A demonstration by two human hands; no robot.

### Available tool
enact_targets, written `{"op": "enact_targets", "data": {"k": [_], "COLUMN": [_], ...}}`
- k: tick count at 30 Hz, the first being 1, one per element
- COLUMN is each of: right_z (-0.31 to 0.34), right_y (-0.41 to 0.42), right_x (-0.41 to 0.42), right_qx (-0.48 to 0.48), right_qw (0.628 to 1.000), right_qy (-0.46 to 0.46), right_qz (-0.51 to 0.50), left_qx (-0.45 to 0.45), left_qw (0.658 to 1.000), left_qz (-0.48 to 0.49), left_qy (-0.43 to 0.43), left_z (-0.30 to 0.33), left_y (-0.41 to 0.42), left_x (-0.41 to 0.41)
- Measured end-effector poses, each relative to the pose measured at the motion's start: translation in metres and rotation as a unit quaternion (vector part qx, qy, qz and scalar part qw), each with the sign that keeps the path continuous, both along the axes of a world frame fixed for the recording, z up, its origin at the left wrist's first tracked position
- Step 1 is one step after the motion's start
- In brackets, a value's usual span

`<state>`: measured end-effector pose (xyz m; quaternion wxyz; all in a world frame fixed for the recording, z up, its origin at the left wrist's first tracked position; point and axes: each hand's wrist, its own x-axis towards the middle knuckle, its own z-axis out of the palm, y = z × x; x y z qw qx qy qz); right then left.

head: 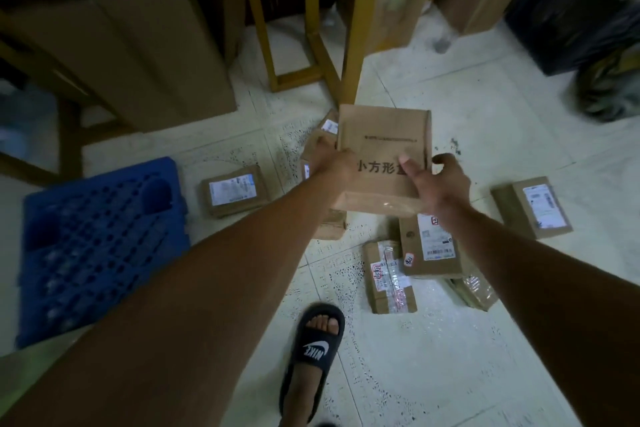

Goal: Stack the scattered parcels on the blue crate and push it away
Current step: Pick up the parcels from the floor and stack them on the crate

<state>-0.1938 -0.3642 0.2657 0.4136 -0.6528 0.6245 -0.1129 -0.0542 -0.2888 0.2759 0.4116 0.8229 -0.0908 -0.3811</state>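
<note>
Both bare arms reach forward and down, nearly straight, drawing together ahead of the body. The left hand (334,163) grips the box (384,149) at its left edge, fingers curled round it. The right hand (438,184) holds the right side, thumb pressed flat on top, fingers wrapped round the edge. One foot in a black slide (313,350) stands planted below.
</note>
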Motion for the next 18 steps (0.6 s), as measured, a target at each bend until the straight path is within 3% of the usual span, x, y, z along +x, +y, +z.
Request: {"op": "enact_targets", "data": {"k": [4,10,18], "right_z": [0.048,0.073,0.064], "right_y": [0.056,0.135,0.26], "right_x": [0.022,0.069,0.152], "right_qx": [0.04,0.044,0.111], "right_qw": [0.997,0.992,0.973], "right_qy": [-0.061,-0.054,-0.092], "right_qz": [0.03,0.104,0.179], "left_qx": [0.055,0.076,0.101], "left_qw": [0.996,0.996,0.988], "left_qz": [0.021,0.038,0.116], "left_qy": [-0.072,-0.01,0.004], "left_z": [0.057,0.093,0.085], "left_y": [0.06,0.165,0.31], "left_x": [0.023,0.07,0.149]}}
